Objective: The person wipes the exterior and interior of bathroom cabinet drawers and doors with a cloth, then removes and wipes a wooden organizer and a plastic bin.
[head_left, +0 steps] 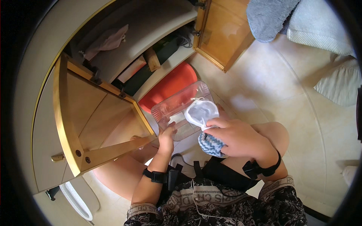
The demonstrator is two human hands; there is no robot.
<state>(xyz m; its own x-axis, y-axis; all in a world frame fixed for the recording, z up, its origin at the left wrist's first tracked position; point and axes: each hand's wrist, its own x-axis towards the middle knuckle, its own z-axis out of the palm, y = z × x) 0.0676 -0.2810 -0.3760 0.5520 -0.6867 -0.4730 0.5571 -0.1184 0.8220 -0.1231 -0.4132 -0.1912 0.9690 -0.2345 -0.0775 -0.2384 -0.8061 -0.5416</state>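
My left hand (166, 137) grips the near left side of a clear plastic container (160, 111), its thumb over the rim. The container is an open rectangular tub with ribbed walls, tilted in front of an open cabinet. Over its right end, my right hand (241, 137) is closed on a white drawstring pouch (202, 112), whose round mouth gapes upward. A blue-and-white knitted piece (210, 144) hangs below the same hand, held against the palm. Whether the knitted piece is joined to the pouch I cannot tell.
Two wood-framed glass cabinet doors stand open, one at the left (102, 101) and one at the far right (222, 34). A red basin (169, 86) sits by the lower shelf, with a pink cloth (107, 43) above. Grey and white cushions (320, 26) rest at upper right on the tiled floor side.
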